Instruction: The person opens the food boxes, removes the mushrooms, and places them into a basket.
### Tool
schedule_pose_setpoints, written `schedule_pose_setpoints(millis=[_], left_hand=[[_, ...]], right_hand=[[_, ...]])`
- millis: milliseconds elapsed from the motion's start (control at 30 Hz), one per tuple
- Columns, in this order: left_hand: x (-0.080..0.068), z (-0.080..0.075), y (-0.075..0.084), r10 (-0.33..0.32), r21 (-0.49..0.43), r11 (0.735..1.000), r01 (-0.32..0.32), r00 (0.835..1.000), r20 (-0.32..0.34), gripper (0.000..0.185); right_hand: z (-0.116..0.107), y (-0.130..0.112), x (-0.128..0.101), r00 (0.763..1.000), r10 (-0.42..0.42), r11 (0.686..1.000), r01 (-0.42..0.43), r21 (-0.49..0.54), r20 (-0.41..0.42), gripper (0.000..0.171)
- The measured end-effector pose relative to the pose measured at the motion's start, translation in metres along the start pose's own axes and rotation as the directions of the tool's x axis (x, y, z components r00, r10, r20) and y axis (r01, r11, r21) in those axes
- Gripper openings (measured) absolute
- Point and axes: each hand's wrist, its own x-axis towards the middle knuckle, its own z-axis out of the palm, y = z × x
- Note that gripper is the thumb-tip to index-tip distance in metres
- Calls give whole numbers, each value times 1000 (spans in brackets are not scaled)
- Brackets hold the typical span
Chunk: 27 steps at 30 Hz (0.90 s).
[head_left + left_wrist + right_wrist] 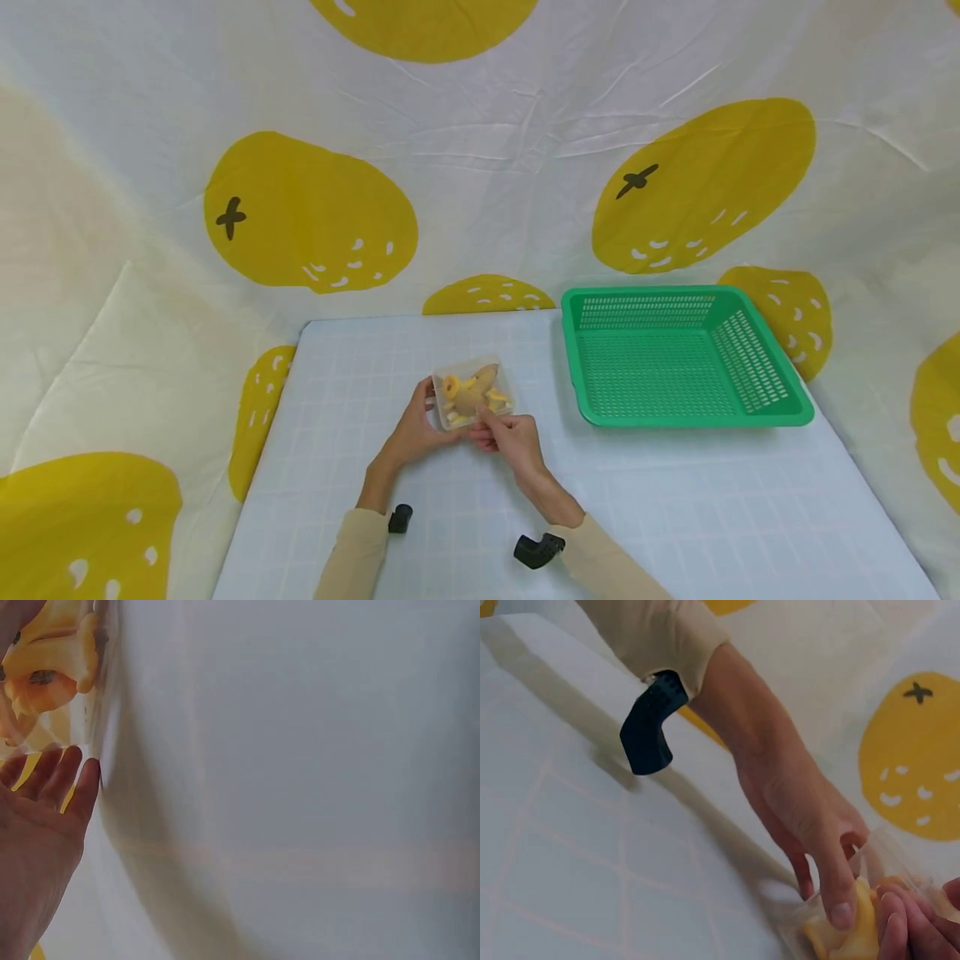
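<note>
Position of work: a clear square plastic container (459, 367) is located over the centre-left of the bench (637, 483), between the left hand (417, 429) and the right hand (517, 442). Both hands touch the container. The pictures do not show whether its base contacts the bench.

Left hand: grips the left corner. The thumb lies along the near side; the other fingers bear on the left side. The container is located ahead and to the right of the palm.

Right hand: pinches the near edge, right of the left thumb. Its thumb tip overlaps the edge and the other fingers are curled below. The container is located ahead and to the left of this palm. Whether the fingertips also grip any of the contents cannot be told.

Contents: yellow and tan pieces (474, 400), including an orange ring-shaped piece (451, 386) at the left side. In the left wrist view they show through the transparent wall.

Surroundings: a green perforated plastic basket (645, 367) is located at the far right of the bench, well apart from both hands. A pale curtain (480, 225) with a yellow fruit print stands behind the bench.
</note>
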Motion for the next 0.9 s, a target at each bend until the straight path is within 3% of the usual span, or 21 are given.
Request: schedule_pose_setpoints(millis=[600, 900], left_hand=[[3, 5, 3, -17, 32, 999, 17, 1000, -2, 113], [2, 3, 3, -52, 36, 998, 52, 999, -13, 111]], right_hand=[[-4, -6, 0, 998, 51, 998, -51, 21, -22, 45], [-3, -31, 5, 999, -34, 999, 34, -11, 36, 40]])
